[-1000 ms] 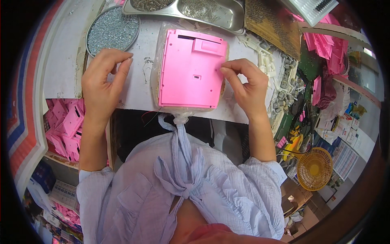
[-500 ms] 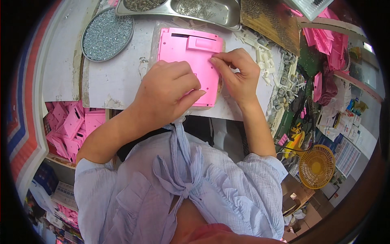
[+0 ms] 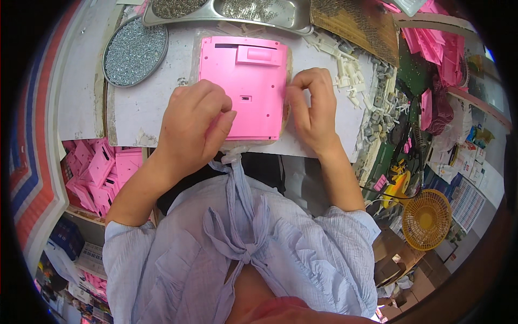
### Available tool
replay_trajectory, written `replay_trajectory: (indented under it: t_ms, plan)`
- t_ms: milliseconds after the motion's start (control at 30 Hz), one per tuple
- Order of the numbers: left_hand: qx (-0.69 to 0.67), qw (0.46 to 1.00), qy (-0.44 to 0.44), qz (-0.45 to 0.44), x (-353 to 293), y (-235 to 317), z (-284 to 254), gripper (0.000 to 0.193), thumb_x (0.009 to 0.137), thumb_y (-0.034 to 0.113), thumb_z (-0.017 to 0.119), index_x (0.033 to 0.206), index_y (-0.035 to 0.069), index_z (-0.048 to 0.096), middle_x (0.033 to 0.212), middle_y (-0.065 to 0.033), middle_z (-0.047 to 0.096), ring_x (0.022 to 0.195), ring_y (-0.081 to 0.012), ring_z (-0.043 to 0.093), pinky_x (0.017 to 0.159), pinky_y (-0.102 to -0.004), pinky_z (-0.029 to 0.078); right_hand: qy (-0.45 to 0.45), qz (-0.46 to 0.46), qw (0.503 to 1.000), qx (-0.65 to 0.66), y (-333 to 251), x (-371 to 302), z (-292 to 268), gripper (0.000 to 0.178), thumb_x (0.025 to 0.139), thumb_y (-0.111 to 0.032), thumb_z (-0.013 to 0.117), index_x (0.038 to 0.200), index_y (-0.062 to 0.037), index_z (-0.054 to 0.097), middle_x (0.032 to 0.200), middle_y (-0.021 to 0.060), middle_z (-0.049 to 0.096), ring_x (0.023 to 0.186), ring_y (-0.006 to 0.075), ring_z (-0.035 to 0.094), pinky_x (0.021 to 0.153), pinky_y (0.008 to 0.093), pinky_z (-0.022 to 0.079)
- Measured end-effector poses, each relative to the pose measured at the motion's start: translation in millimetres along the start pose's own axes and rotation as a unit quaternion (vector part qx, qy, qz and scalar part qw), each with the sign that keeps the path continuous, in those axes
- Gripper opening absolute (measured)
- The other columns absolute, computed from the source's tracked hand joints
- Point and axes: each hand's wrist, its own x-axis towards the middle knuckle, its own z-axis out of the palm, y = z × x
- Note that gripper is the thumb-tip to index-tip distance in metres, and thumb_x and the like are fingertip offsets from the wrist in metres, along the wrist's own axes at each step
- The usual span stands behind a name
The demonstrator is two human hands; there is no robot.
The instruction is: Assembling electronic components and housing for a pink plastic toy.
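Note:
A pink plastic casing (image 3: 251,116) with screw holes, a dark slot and a raised block lies flat on a plastic-wrapped pad (image 3: 232,144). My left hand (image 3: 193,121) is over its left edge, fingers curled into a loose fist; whatever is inside is hidden. Just off the casing's right edge, my right hand (image 3: 314,108) has thumb and forefinger pinched together. Anything between those fingertips is too small to make out.
Silvery screws fill a round dish (image 3: 163,49) at the back left. Behind the casing stands a metal tray (image 3: 291,22) with small screws. White and grey plastic parts (image 3: 350,75) lie to the right. Pink panels (image 3: 100,167) are stacked lower left; a yellow basket (image 3: 426,218) stands lower right.
My right hand has moved off the casing's right side and beyond its edge. My left hand has shifted left, uncovering a small rectangular opening in the casing.

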Motion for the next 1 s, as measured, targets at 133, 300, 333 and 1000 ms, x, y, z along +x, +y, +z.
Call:
replay_trajectory:
  t_ms: [133,300,333,1000]
  plan:
    - [-0.004,1.0,0.015,0.026,-3,-1,2,0.013,0.082,0.011,0.076,0.093,0.009,0.068,0.088,-0.0034,0.065,0.078,-0.0238,0.062,0.076,-0.0382,0.041,-0.014,-0.055,0.997,-0.044,1,3,4,0.015,0.078,-0.002,0.079,0.093,-0.0022,0.075,0.082,0.0064,0.067,0.082,0.023,0.058,0.075,0.0342,0.046]
    - [-0.002,1.0,-0.006,0.03,1,2,6,0.016,0.077,0.01,0.081,0.091,0.009,0.073,0.088,-0.0027,0.066,0.08,-0.0212,0.061,0.08,-0.0379,0.041,-0.049,-0.007,0.999,-0.019,-3,6,-3,0.027,0.075,-0.003,0.083,0.102,-0.0034,0.079,0.085,0.0062,0.07,0.083,0.0212,0.061,0.078,0.0327,0.047]
    - [0.004,0.999,-0.013,0.032,3,3,7,0.015,0.076,0.01,0.081,0.09,0.01,0.073,0.087,-0.0023,0.065,0.079,-0.0206,0.061,0.079,-0.0381,0.041,-0.039,0.002,0.999,-0.012,-3,6,-5,0.026,0.075,-0.004,0.083,0.1,-0.0042,0.08,0.085,0.0063,0.07,0.083,0.0213,0.061,0.077,0.0329,0.048]
    - [0.112,0.981,-0.086,0.132,23,0,26,0.029,0.074,0.021,0.085,0.098,0.013,0.071,0.092,-0.001,0.064,0.081,-0.0198,0.06,0.081,-0.0386,0.041,0.025,0.104,0.994,-0.039,29,-10,-69,0.014,0.08,-0.003,0.079,0.095,-0.0028,0.079,0.083,0.0066,0.071,0.073,0.0158,0.059,0.068,0.0279,0.048]
